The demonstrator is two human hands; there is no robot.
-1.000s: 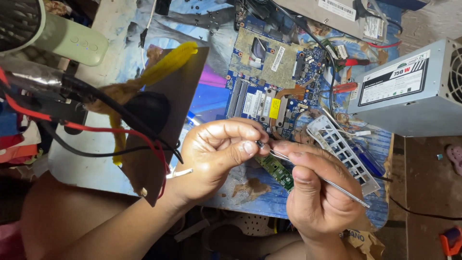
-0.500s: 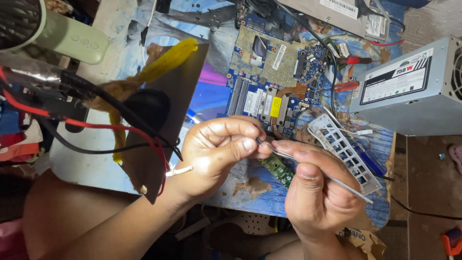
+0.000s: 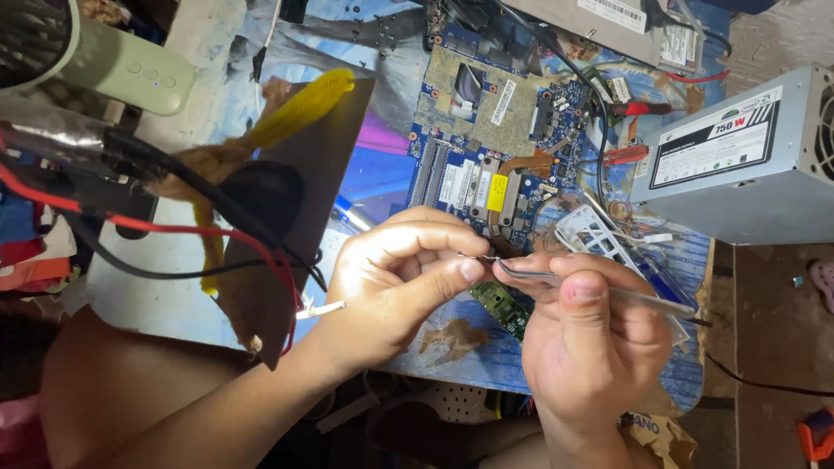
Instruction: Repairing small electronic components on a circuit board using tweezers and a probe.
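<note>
Crowding tweezers [image 3: 599, 291] (both hands): blue motherboard [image 3: 486, 130].

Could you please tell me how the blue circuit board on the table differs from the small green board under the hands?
The blue board is much larger and lies in full view; the green board is small and mostly hidden by the hands. The blue board carries a copper heat pipe; none shows on the green. Both lie flat on the table.

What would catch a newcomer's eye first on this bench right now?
First, the two hands at centre: the left hand pinches something too small to identify against the tip of metal tweezers held by the right hand. Behind them lies a blue circuit board, and a grey power supply box sits at the right edge.
</note>
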